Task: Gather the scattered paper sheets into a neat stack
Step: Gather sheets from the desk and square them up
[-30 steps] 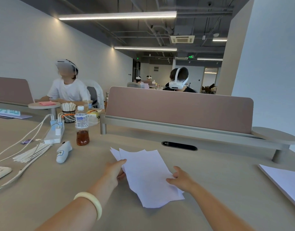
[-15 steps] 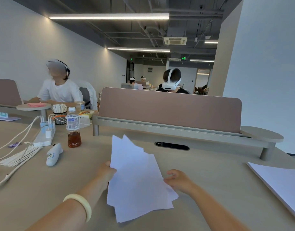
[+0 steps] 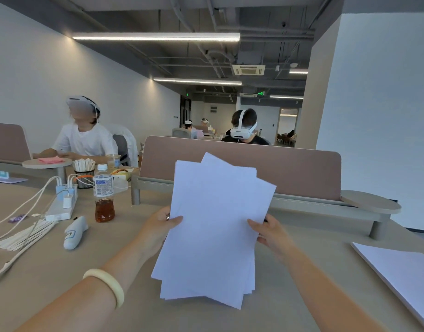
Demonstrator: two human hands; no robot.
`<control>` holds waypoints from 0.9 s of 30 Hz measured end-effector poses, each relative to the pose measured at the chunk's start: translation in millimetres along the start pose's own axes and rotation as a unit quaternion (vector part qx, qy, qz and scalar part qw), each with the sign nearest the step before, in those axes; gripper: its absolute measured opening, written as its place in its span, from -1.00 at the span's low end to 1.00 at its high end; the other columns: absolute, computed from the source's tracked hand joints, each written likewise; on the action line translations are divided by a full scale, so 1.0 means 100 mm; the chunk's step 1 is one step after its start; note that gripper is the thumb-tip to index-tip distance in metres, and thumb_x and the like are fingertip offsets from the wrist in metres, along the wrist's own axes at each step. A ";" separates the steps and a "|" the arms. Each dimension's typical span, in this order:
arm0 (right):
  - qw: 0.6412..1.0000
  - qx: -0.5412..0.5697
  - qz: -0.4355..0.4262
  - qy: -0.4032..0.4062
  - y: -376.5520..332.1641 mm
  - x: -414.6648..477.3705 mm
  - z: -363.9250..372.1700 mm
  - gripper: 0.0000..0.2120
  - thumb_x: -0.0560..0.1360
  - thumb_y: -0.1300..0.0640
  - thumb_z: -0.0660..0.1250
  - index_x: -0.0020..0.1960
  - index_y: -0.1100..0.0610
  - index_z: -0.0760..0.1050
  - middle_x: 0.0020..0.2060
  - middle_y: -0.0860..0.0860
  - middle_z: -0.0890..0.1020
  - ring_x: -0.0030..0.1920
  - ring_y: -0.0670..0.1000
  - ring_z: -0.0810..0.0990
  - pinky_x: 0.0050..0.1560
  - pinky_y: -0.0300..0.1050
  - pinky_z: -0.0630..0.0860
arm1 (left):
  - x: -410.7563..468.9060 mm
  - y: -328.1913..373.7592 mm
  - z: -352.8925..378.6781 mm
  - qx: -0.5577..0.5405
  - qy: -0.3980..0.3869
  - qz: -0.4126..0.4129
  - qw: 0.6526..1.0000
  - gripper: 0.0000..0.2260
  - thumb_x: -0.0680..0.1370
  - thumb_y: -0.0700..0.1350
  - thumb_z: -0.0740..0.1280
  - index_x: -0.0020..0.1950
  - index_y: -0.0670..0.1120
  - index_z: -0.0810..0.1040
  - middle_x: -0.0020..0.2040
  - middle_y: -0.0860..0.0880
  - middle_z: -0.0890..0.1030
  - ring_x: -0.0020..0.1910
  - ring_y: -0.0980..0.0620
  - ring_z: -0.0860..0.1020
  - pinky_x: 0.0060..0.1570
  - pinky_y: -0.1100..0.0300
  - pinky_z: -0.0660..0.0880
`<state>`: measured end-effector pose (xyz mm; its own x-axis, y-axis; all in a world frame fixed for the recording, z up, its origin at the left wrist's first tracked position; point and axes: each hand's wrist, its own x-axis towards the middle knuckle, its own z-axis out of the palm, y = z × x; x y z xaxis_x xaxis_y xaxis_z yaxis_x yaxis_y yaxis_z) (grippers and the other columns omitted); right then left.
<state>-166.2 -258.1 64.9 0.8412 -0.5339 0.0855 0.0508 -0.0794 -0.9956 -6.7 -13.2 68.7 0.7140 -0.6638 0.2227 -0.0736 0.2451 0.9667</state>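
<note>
Above desk (image 3: 62, 271) | left hand (image 3: 158, 226), right hand (image 3: 270, 232) grip paper sheets (image 3: 213, 224) | bottle (image 3: 103, 188): brown liquid (image 3: 104, 210)

Loose white paper sheets (image 3: 213, 226) lifted upright
They no longer lie flat on the beige table (image 3: 62, 271); my left hand (image 3: 158, 226) and right hand (image 3: 270, 232) now grip their side edges.

Most fingers of left hand (image 3: 158, 227) and right hand (image 3: 272, 233) behind the paper sheets (image 3: 213, 226); white pad (image 3: 402, 276) partly beyond right edge.
</note>
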 end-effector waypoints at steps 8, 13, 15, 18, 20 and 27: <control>0.990 -0.011 -0.095 0.102 -0.28 -0.14 -0.06 -0.75 0.55 0.25 0.25 0.21 0.13 0.51 0.10 0.02 0.66 0.10 0.07 0.63 0.21 0.10 0.52 | 0.03 0.10 0.31 0.032 -0.008 0.022 0.999 -0.74 0.58 -0.24 0.26 0.27 -0.19 0.51 0.18 -0.16 0.63 0.14 -0.17 0.61 0.13 -0.05 0.55; 0.990 0.036 -0.121 0.068 -0.24 -0.24 -0.05 -0.60 0.48 0.18 0.38 0.30 0.08 0.41 0.15 0.00 0.63 0.12 0.04 0.63 0.17 0.07 0.55 | -0.01 -0.03 0.46 0.088 -0.001 0.019 0.996 -0.73 0.61 -0.24 0.21 0.28 -0.06 0.49 0.17 -0.01 0.64 0.13 -0.02 0.62 0.14 0.04 0.53; 0.992 0.032 -0.116 0.037 -0.17 -0.28 -0.02 -0.53 0.39 0.10 0.42 0.28 0.03 0.44 0.13 -0.03 0.64 0.11 0.01 0.64 0.14 0.01 0.56 | -0.01 -0.12 0.47 0.089 0.026 0.013 0.996 -0.71 0.60 -0.24 0.22 0.32 -0.07 0.45 0.19 -0.01 0.62 0.16 -0.02 0.60 0.19 0.01 0.51; 0.995 0.015 -0.089 0.046 -0.07 -0.31 0.05 -0.55 0.38 0.08 0.41 0.25 0.01 0.45 0.12 -0.03 0.65 0.09 0.00 0.65 0.12 -0.02 0.56 | 0.01 -0.23 0.53 0.102 0.077 -0.009 0.992 -0.77 0.61 -0.19 0.20 0.26 -0.05 0.43 0.19 0.02 0.59 0.15 0.00 0.57 0.20 0.01 0.48; 0.995 0.004 -0.065 0.076 -0.01 -0.31 0.11 -0.70 0.49 0.15 0.35 0.21 0.05 0.47 0.13 0.03 0.63 0.10 0.06 0.63 0.18 0.07 0.54 | 0.00 -0.26 0.61 0.110 0.101 -0.012 0.989 -0.80 0.62 -0.18 0.17 0.20 0.04 0.39 0.11 0.09 0.57 0.10 0.03 0.54 0.14 0.09 0.45; 0.990 -0.012 -0.083 0.116 -0.12 -0.30 0.11 -0.76 0.56 0.18 0.26 0.21 0.07 0.44 0.09 -0.01 0.62 0.08 0.03 0.61 0.14 0.03 0.55 | 0.05 -0.19 0.76 0.122 0.140 0.021 0.982 -0.84 0.61 -0.17 0.18 0.17 0.01 0.36 0.10 0.04 0.51 0.10 0.01 0.48 0.09 0.14 0.38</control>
<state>-185.9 -231.4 74.2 0.6762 -0.6906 0.2565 0.1621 -0.2002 -0.9663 -54.5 -74.9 61.2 0.8675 -0.4279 0.2536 -0.2487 0.0685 0.9662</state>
